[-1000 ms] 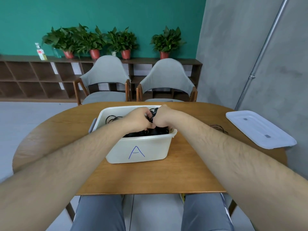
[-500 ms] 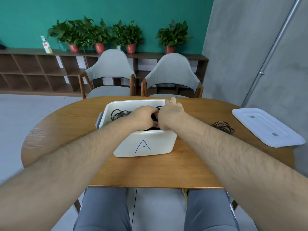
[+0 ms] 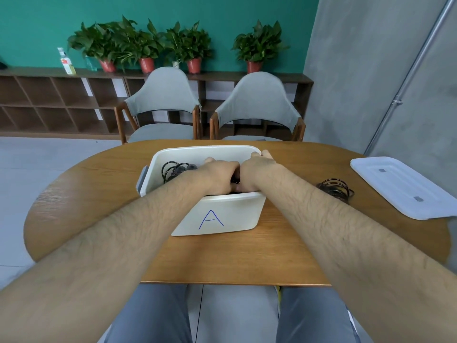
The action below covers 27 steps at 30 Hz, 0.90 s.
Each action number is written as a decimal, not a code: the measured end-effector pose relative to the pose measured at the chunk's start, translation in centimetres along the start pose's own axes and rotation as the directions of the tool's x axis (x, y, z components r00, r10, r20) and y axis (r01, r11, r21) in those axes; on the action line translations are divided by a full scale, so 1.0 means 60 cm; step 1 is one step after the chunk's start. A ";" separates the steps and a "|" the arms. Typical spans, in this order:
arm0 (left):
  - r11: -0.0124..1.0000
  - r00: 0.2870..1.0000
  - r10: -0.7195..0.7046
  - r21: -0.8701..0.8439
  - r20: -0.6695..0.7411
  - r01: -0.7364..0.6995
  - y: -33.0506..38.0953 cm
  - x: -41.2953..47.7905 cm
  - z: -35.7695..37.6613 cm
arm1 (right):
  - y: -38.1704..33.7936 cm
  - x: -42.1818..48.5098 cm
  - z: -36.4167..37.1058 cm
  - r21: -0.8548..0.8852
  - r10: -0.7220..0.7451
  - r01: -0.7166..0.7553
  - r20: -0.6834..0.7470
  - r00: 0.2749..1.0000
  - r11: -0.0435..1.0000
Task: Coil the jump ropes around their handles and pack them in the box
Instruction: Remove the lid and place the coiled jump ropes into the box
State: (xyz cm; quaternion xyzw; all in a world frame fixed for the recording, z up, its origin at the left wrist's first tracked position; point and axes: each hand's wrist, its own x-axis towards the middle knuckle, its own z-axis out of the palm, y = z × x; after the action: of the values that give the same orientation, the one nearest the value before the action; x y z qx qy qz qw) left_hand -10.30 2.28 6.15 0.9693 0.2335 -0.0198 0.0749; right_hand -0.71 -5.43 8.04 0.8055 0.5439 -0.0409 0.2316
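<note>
on the wooden table (image 3: 222, 258), bare boards are showing between the near edge and the white box (image 3: 237, 214). black jump ropes (image 3: 173, 170) are lying inside. the left hand (image 3: 217, 175) is covering them, its grip hidden; the right hand (image 3: 256, 170) is stretching flat to the far rim. another coiled rope (image 3: 333, 189) is lying just right, the lid (image 3: 400, 186) overhanging the right edge.

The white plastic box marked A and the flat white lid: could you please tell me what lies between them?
In the head view, a coiled black jump rope lies on the brown wooden table between the box and the lid.
</note>
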 end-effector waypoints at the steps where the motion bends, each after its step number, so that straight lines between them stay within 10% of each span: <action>1: 1.000 1.000 -0.005 0.009 0.013 0.005 0.001 0.000 0.001 | 0.000 0.000 0.002 0.022 0.001 0.000 -0.011 1.000 1.000; 7: 0.990 0.999 -0.039 -0.132 0.028 0.043 -0.008 -0.008 -0.008 | 0.024 -0.011 0.018 0.384 0.022 0.021 -0.108 0.994 0.923; 14: 0.952 0.918 -0.012 -0.284 -0.397 -0.110 0.088 -0.001 -0.031 | 0.097 -0.051 0.043 0.744 0.379 0.117 -0.461 0.803 0.658; 27: 0.898 0.976 -0.011 -0.432 -0.215 -0.085 0.326 0.121 0.086 | 0.277 -0.130 0.256 0.879 0.715 -0.183 -0.220 0.664 0.440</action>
State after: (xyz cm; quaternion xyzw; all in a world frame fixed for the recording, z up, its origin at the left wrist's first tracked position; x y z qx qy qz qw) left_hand 5.06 -12.48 3.18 0.9283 0.2201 0.1383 0.2660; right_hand 13.89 -23.57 2.31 0.9096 0.2555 0.0287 -0.3263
